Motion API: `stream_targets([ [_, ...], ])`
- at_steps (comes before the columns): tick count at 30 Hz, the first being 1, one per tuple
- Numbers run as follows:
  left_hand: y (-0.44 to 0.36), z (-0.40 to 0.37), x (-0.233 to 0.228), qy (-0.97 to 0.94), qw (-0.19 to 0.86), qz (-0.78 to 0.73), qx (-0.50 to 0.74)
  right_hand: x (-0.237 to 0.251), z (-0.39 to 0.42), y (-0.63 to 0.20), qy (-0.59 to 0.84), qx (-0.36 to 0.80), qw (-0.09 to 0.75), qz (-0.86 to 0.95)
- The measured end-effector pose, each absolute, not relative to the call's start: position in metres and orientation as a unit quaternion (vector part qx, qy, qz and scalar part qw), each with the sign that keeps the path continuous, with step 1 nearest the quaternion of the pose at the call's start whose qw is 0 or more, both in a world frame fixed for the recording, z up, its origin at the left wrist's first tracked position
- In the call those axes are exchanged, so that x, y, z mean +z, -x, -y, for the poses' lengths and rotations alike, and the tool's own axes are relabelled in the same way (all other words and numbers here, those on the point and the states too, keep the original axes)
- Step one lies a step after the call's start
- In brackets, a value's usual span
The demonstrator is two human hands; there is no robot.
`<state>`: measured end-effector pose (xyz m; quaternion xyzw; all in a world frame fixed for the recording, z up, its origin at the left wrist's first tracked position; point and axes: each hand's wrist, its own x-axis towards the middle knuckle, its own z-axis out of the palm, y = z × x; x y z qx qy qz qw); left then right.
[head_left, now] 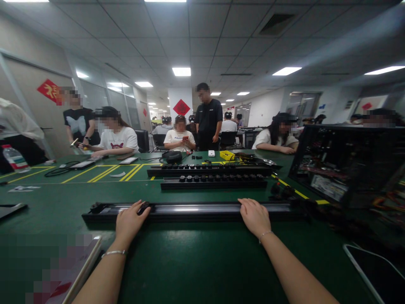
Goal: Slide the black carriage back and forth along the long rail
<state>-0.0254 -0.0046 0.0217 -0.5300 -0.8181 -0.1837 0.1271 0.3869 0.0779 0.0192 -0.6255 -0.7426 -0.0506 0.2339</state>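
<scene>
A long black rail (196, 214) with a shiny metal strip along its top lies across the green table in front of me. My left hand (129, 221) is closed over its left part, beside a small dark piece (144, 207) on the rail between thumb and forefinger. Farther right, my right hand (257, 215) grips the same rail from above, its fingertips at the far side and the thumb hidden. Beyond it lie two more black rails, a nearer one (215, 185) and a farther one (209, 172), both carrying rows of small round black parts.
An open computer case (341, 164) with loose cables stands at right. A yellow tray (227, 155) and a black coil (172, 157) sit at the back. A dark tablet-like device (373, 270) lies at front right, a pale-edged object (85, 266) at front left. People sit opposite.
</scene>
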Motion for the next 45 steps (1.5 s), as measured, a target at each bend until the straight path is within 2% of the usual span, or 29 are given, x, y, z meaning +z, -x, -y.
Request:
stream_targets([
  [45, 0.028, 0.001, 0.015, 0.547, 0.066, 0.808, -0.210, 0.020, -0.078, -0.387, 0.627, -0.044, 0.226, 0.745],
])
